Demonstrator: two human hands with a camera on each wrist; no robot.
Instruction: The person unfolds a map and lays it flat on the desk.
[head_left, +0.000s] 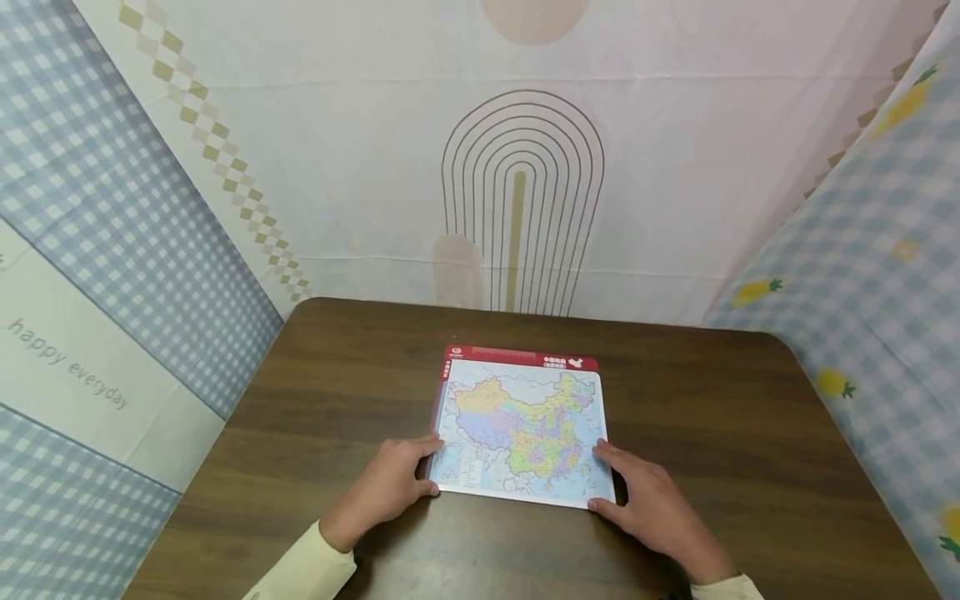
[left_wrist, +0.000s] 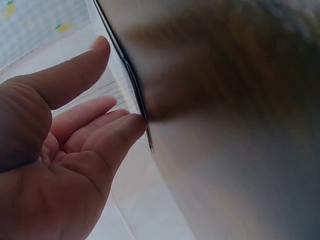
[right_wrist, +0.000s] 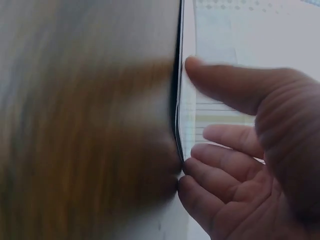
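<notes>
"What surrounds us here?"

"A pale wall cloth point(head_left: 337, 167) with a line-drawn arch at the back, a blue checked cloth point(head_left: 150, 208) on the left reading 'happy everyday', and a pineapple-patterned cloth point(head_left: 862, 308) on the right. Between them we have a dark wood-grained table point(head_left: 337, 375)."

"And where do we find the map point(head_left: 525, 425)?"

"On the table, near the middle of its width, face up. We see a red band along its far edge, rounded far corners and regions in yellow, purple, green and orange."

"How do the hands stand?"

"Our left hand point(head_left: 393, 475) is at the map's left edge, thumb by the near corner, fingers farther up that side. Our right hand point(head_left: 648, 496) mirrors it at the right edge."

"Do we have hold of it?"

"Neither hand pinches it. Thumb and fingers are spread well apart on both, and in the wrist views we see fingertips touching the thin edge. How firmly they press, we can't tell."

"Anything on the arms?"

"Cream sleeves point(head_left: 307, 571), reaching to the wrists."
</notes>
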